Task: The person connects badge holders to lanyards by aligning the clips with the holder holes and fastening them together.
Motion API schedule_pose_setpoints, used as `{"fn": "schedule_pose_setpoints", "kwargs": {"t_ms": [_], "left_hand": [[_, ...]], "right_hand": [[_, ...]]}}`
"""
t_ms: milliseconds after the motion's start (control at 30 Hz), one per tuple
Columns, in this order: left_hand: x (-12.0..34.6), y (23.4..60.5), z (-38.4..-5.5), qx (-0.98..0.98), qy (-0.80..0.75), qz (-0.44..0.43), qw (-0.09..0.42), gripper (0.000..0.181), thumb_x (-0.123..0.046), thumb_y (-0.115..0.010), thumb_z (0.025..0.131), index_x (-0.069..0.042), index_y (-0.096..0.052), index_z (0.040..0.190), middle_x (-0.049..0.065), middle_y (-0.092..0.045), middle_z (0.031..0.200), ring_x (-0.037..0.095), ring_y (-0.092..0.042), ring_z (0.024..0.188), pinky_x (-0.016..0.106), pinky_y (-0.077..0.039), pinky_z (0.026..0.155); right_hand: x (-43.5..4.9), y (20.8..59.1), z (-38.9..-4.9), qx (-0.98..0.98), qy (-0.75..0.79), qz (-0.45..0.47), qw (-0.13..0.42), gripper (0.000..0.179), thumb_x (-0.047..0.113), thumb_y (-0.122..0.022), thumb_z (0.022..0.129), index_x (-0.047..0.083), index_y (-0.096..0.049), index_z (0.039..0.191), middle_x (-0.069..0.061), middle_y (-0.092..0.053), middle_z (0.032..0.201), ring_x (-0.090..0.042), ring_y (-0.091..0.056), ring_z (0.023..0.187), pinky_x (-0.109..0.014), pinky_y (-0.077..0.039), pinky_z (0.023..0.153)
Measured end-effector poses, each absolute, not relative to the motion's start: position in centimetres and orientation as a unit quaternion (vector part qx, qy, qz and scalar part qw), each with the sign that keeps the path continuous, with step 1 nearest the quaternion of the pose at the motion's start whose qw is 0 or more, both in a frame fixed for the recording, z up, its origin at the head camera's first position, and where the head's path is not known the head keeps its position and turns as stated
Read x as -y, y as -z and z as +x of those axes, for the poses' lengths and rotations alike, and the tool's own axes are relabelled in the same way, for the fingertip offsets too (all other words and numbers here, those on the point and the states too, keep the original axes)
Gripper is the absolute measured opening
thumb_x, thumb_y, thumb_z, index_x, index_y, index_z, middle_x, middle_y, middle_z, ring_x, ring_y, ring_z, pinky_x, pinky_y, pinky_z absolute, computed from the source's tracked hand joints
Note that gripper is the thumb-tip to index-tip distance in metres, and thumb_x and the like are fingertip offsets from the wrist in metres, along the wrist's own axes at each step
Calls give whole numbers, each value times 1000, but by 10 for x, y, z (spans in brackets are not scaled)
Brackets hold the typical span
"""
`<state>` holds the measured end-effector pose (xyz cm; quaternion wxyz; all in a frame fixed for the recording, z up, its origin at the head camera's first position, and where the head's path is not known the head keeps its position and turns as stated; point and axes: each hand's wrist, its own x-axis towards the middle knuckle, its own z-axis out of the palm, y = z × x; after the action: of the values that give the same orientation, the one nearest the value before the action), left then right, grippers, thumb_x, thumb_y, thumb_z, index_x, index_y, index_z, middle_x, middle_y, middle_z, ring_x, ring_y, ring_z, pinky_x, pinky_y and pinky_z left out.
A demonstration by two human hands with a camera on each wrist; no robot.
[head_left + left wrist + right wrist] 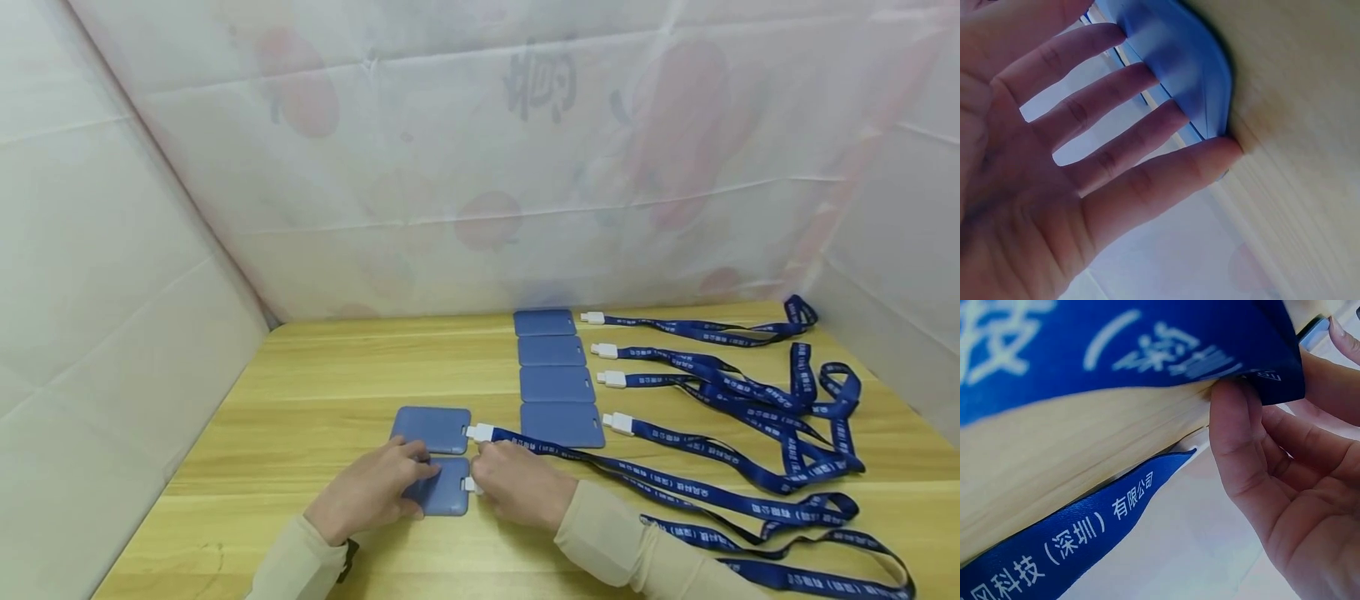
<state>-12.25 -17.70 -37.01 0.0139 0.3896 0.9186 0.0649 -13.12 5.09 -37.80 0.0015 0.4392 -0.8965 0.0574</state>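
Two blue badge holders lie near the front centre in the head view. My left hand (382, 479) holds the nearer badge holder (450, 492) by its left part, fingers across it and thumb at the near edge. In the left wrist view its fingertips meet the holder (1191, 69) along an edge. My right hand (517, 483) pinches a dark blue printed lanyard, whose white clip (471, 484) meets the holder's slotted right end. Whether the clip is through the slot is hidden. Just beyond is the other badge holder (431, 427), with a second lanyard's white clip (480, 432) at its slot.
To the right, several more badge holders (551, 352) form a column. Beside them, several blue lanyards (712, 446) stretch rightward, some overlapping, with white clips facing the holders. The wooden table (315, 367) is bounded by pale cloth walls (420, 192) at the back and sides.
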Motion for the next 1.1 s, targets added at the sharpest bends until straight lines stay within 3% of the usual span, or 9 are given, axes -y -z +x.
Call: {"fn": "schedule_pose_setpoints", "kwargs": {"t_ms": [1100], "left_hand": [[176, 371, -124, -918, -72, 390, 20, 48, -14, -94, 68, 0, -77, 111, 8, -69, 104, 19, -59, 88, 30, -57, 78]], "right_hand": [[-49, 379, -130, 894, -49, 444, 4, 21, -5, -81, 73, 1, -76, 93, -9, -69, 86, -11, -61, 68, -15, -52, 61]]}}
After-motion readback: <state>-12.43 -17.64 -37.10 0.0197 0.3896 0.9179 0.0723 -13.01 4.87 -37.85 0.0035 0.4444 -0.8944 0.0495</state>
